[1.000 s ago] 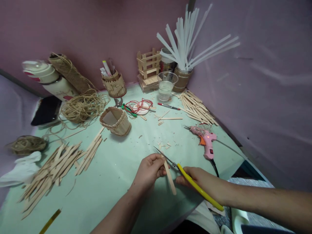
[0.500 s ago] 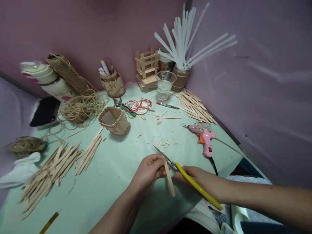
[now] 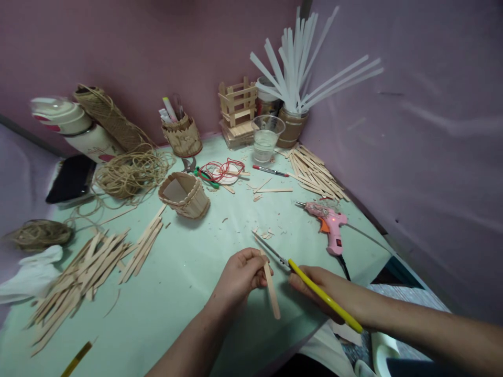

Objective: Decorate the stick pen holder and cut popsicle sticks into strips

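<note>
Pinched in the fingers of my left hand (image 3: 244, 273) is a flat wooden craft stick (image 3: 272, 293), its rounded end pointing down toward me. My right hand (image 3: 328, 288) grips yellow-handled scissors (image 3: 326, 296). Their metal blades point up and left, just right of the stick's upper end and apart from it. Small wood clippings (image 3: 268, 234) lie on the table beyond the blade tips. A small basket made of craft sticks (image 3: 185, 196) stands farther off to the left.
Piles of craft sticks lie at left (image 3: 82, 277) and back right (image 3: 314, 170). A pink glue gun (image 3: 332, 225) with a cord lies to the right. Behind are a plastic cup of liquid (image 3: 264, 144), glue sticks (image 3: 291, 68) in a pot, and tangled twine (image 3: 131, 175).
The scissors and my right hand have shifted slightly right, away from the stick. My left hand keeps its hold, and the clippings by the blade tips look rearranged.
</note>
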`<state>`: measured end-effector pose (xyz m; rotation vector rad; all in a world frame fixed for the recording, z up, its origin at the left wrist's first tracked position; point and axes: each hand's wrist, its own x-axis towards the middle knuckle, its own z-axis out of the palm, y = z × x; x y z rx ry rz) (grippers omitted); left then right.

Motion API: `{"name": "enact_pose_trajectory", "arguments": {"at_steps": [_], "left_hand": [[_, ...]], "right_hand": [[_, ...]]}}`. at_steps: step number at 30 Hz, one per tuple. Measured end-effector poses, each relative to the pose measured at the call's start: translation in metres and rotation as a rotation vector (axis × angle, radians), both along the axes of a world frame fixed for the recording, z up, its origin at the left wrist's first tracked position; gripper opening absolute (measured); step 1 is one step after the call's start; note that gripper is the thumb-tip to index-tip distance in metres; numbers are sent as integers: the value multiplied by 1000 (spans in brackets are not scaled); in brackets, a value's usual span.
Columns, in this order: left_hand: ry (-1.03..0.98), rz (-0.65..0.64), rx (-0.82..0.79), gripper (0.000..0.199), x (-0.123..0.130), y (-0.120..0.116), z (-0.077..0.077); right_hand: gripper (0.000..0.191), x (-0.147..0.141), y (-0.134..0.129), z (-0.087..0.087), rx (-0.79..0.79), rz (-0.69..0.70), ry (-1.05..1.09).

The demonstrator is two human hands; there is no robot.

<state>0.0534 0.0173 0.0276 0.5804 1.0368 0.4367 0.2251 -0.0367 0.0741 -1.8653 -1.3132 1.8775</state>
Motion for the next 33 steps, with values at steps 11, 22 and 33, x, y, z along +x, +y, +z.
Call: {"name": "enact_pose_trajectory", "arguments": {"at_steps": [11, 22, 33], "left_hand": [[151, 93, 306, 18, -5, 5, -3], [560, -178, 1048, 8, -5, 14, -4], [827, -532, 1276, 19, 13, 34, -14]], "right_hand": [[33, -2, -1, -24, 295, -334, -104], [29, 5, 24, -48, 541, -372, -130], [28, 8, 23, -47, 519, -415, -59]]}}
